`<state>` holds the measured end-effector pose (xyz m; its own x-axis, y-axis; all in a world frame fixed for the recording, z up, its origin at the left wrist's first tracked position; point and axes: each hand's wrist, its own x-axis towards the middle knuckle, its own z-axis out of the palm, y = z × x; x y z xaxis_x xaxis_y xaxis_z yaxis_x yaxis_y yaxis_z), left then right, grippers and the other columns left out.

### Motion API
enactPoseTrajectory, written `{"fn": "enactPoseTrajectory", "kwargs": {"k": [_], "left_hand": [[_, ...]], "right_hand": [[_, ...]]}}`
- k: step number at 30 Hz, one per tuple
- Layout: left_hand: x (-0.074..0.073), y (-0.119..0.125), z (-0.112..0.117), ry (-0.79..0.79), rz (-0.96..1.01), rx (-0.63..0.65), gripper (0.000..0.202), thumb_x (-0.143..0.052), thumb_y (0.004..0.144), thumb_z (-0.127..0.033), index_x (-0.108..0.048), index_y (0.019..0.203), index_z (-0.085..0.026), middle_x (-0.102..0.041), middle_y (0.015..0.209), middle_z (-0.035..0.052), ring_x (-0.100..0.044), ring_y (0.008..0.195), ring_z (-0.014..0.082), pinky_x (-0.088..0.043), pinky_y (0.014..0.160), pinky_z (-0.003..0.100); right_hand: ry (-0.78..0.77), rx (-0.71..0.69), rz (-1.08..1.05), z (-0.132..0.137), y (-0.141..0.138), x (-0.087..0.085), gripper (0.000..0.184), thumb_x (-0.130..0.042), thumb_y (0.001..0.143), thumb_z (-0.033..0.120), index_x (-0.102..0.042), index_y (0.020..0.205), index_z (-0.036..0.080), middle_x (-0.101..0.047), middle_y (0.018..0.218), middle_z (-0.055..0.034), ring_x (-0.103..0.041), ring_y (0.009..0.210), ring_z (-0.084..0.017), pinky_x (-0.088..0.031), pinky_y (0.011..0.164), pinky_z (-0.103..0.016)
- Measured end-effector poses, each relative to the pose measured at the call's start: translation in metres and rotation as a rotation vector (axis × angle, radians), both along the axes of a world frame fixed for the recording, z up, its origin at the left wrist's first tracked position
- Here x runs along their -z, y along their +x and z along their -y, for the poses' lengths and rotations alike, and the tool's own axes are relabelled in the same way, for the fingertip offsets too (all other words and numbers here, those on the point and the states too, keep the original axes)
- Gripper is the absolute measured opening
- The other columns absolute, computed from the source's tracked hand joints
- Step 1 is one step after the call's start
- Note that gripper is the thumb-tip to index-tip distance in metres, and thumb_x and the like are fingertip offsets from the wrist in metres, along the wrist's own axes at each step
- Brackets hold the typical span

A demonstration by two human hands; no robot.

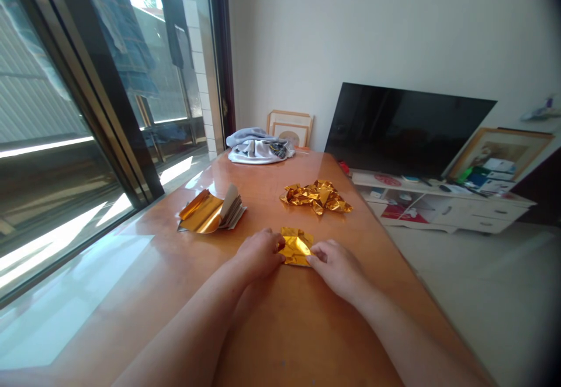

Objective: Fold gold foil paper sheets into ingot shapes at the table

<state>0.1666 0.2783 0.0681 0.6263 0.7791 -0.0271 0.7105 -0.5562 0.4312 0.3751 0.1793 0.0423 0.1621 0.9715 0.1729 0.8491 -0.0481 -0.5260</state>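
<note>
I have the folded gold foil (297, 246) at 12 o'clock, pinched between both hands. My left hand's (258, 254) curled fingers (274, 242) grip its left edge; my right hand's (335, 270) fingers (316, 252) press its right edge. Crumpled foil (316, 196) lies beyond, and a foil booklet (211, 211) sits at 10 o'clock.

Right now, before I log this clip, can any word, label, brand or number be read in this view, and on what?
Nothing can be read. The packages on the white cabinet seem to carry print, but it is too small and blurred to read. The folded gold foil and the foil stack show no legible text.
</note>
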Motion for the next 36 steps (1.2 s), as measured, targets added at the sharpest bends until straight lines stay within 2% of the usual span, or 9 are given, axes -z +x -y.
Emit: {"fn": "enactPoseTrajectory", "kwargs": {"k": [7,11,15,20,23,25,28,33,36], "left_hand": [[0.003,0.001,-0.001,-0.012,0.086,-0.026,0.030,-0.072,0.072,-0.031,-0.070,0.101,-0.024,-0.065,0.095,0.0038,-0.060,0.077,0.0184,-0.039,0.064,0.026],[0.009,0.006,-0.003,-0.099,0.258,-0.111,0.045,-0.076,0.070,-0.034,-0.067,0.113,-0.022,-0.067,0.093,0.0039,-0.061,0.079,0.0196,-0.039,0.064,0.027],[0.009,0.015,0.005,-0.380,0.601,-0.246,0.057,-0.078,0.072,-0.039,-0.060,0.122,-0.017,-0.068,0.089,0.0049,-0.062,0.076,0.0185,-0.042,0.064,0.026],[0.002,0.024,0.018,-0.892,1.017,-0.191,0.038,-0.079,0.074,-0.037,-0.063,0.100,-0.014,-0.067,0.086,0.0046,-0.061,0.073,0.0121,-0.045,0.068,0.023],[0.001,0.026,0.018,-0.988,1.144,-0.179,0.036,-0.080,0.073,-0.034,-0.063,0.099,-0.015,-0.069,0.091,0.0051,-0.062,0.076,0.0110,-0.048,0.074,0.024],[0.002,0.026,0.015,-0.860,1.152,-0.192,0.031,-0.075,0.077,-0.033,-0.061,0.099,-0.016,-0.069,0.094,0.0047,-0.063,0.077,0.0115,-0.049,0.075,0.025],[-0.001,0.023,0.011,-0.445,0.990,-0.228,0.019,-0.061,0.085,-0.032,-0.058,0.098,-0.018,-0.070,0.096,0.0038,-0.064,0.082,0.0151,-0.049,0.075,0.026],[-0.016,0.014,0.017,0.287,0.303,-0.159,0.011,-0.050,0.092,-0.025,-0.061,0.094,-0.023,-0.067,0.095,0.0055,-0.061,0.093,0.0222,-0.044,0.083,0.034],[-0.020,0.015,0.025,0.412,0.038,0.012,0.015,-0.051,0.091,-0.021,-0.065,0.094,-0.024,-0.065,0.098,0.0082,-0.058,0.097,0.0257,-0.041,0.085,0.037]], "right_hand": [[0.020,-0.018,-0.439,-0.005,0.002,0.008,0.022,-0.060,0.087,0.040,-0.063,0.075,0.021,-0.063,0.071,0.0013,-0.056,0.067,-0.016,-0.041,0.062,-0.027],[0.055,0.029,-0.703,-0.003,-0.002,0.003,0.025,-0.062,0.088,0.045,-0.062,0.081,0.020,-0.063,0.072,0.0020,-0.057,0.066,-0.015,-0.043,0.062,-0.026],[0.097,0.092,-0.904,0.000,-0.006,-0.006,0.030,-0.065,0.087,0.050,-0.062,0.087,0.020,-0.063,0.074,0.0013,-0.058,0.064,-0.014,-0.041,0.055,-0.024],[0.175,0.100,-1.067,0.001,-0.011,-0.015,0.034,-0.069,0.084,0.052,-0.062,0.090,0.019,-0.064,0.076,-0.0004,-0.060,0.068,-0.014,-0.046,0.060,-0.025],[0.146,0.057,-1.106,0.002,-0.012,-0.016,0.034,-0.069,0.084,0.053,-0.061,0.091,0.020,-0.066,0.081,-0.0018,-0.063,0.073,-0.016,-0.050,0.064,-0.027],[0.123,0.055,-1.066,0.002,-0.012,-0.014,0.033,-0.068,0.085,0.052,-0.062,0.093,0.020,-0.068,0.086,-0.0033,-0.065,0.079,-0.018,-0.051,0.066,-0.028],[0.144,0.118,-0.943,0.001,-0.008,-0.011,0.032,-0.065,0.086,0.052,-0.062,0.097,0.021,-0.068,0.093,-0.0052,-0.066,0.087,-0.021,-0.053,0.069,-0.030],[0.284,0.121,-0.603,0.002,-0.002,-0.010,0.028,-0.059,0.091,0.045,-0.062,0.104,0.021,-0.069,0.101,-0.0076,-0.065,0.091,-0.023,-0.053,0.080,-0.035],[0.409,0.047,-0.300,0.007,-0.004,-0.017,0.025,-0.060,0.090,0.035,-0.062,0.112,0.023,-0.067,0.114,-0.0091,-0.061,0.105,-0.024,-0.050,0.089,-0.036]]}}
